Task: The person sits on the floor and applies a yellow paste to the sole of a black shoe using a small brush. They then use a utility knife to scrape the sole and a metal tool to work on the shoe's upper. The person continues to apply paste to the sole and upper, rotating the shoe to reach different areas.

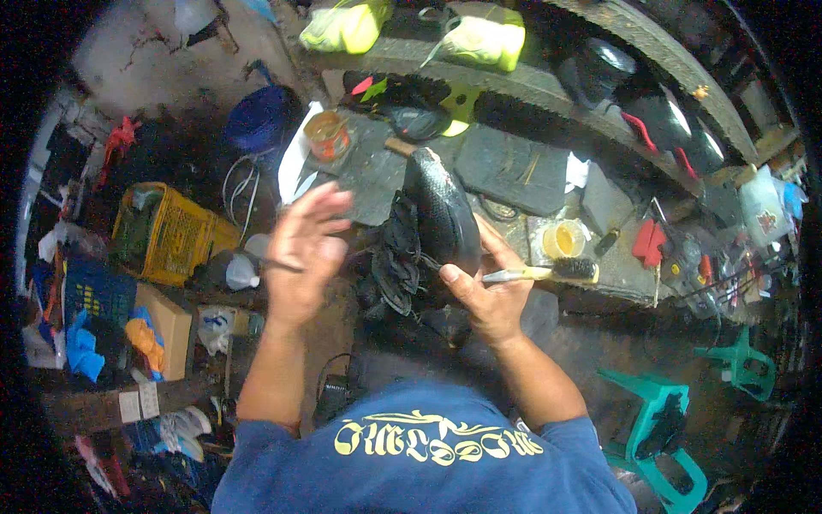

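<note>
**A:** State the position of the black shoe.

**B:** It is held above the cluttered workbench, sole side facing up, toe pointing away from the person. Its laced upper hangs down on the left side.

**A:** Right hand?

**B:** It sits at the near end of the shoe. The thumb presses against the sole edge; the remaining fingers wrap behind the heel. The same hand also grips a brush, with the pale handle crossing the fingers and the dark bristles pointing right, clear of the shoe.

**A:** Left hand?

**B:** Raised just left of the shoe, palm turned toward it. Fingers are spread apart and extended. A thin dark stick-like item crosses the palm; whether it is pinched cannot be determined. The fingertips do not touch the sole.

**A:** Adjacent items?

**B:** An orange-rimmed tin stands on the bench beyond the left hand. A small yellow pot stands just beyond the brush. A yellow crate sits lower left.
</note>
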{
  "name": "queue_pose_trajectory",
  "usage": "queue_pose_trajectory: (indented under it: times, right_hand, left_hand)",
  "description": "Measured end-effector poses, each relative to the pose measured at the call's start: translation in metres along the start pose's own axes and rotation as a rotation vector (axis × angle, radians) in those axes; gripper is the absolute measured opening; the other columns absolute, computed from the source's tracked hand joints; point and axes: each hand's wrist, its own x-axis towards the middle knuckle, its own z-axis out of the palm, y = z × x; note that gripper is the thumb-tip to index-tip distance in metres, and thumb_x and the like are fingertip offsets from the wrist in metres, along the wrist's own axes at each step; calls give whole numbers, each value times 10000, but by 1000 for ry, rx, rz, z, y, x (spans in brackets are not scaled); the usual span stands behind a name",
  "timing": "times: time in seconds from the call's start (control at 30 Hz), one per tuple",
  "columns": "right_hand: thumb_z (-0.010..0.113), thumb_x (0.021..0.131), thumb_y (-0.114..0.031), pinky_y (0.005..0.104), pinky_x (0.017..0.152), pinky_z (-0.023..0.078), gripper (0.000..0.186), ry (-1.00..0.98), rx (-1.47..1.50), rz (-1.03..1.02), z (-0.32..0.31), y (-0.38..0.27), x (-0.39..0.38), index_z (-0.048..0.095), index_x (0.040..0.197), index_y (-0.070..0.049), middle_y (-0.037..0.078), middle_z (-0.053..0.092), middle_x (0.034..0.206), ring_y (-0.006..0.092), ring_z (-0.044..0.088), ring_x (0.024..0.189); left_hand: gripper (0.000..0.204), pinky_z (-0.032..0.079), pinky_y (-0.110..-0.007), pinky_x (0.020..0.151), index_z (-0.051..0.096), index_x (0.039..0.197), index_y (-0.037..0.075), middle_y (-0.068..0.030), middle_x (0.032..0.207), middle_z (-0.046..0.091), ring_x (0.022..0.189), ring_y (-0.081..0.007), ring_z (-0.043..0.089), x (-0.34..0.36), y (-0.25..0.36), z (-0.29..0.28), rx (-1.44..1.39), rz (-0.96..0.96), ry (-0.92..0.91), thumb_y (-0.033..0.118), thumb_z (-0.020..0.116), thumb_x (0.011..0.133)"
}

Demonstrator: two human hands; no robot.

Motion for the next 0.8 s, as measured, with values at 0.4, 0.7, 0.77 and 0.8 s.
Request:
queue_pose_trajectory:
  times: [0.4,0.7,0.77,0.8]
  right_hand:
    - [926,771,-282,320,984,493,786,-41,252,93,-8,16,-35,581,1412,13,194,556,1492,262,594,1275]
    - [896,762,-66,333,959,506,508,-67,-142,46,-24,-11,-26,691,1223,-8,132,644,1195,226,621,1092]
    - [877,778,-75,311,915,523,423,-85,-198,83,-29,-6,-28,729,1166,5,135,648,1227,198,641,1071]
    - [850,807,-77,359,970,523,376,-31,-77,85,-31,-3,-32,739,1156,5,146,683,1177,234,652,1100]
  left_hand:
    - [1103,396,-394,1144,356,1548,-7,-185,1425,529,1340,-264,512,1,4,71,-75,-25,-131,246,965,663]
    - [914,403,-496,1147,550,1435,63,-218,1450,538,1336,-389,536,-31,-18,88,520,316,-142,229,965,637]
    - [990,366,-523,1174,481,1502,75,-237,1522,461,1408,-409,464,-39,-22,90,548,239,-167,273,960,658]
    - [1020,360,-523,1180,456,1521,74,-242,1543,436,1422,-414,446,-42,-23,86,567,221,-167,287,959,660]
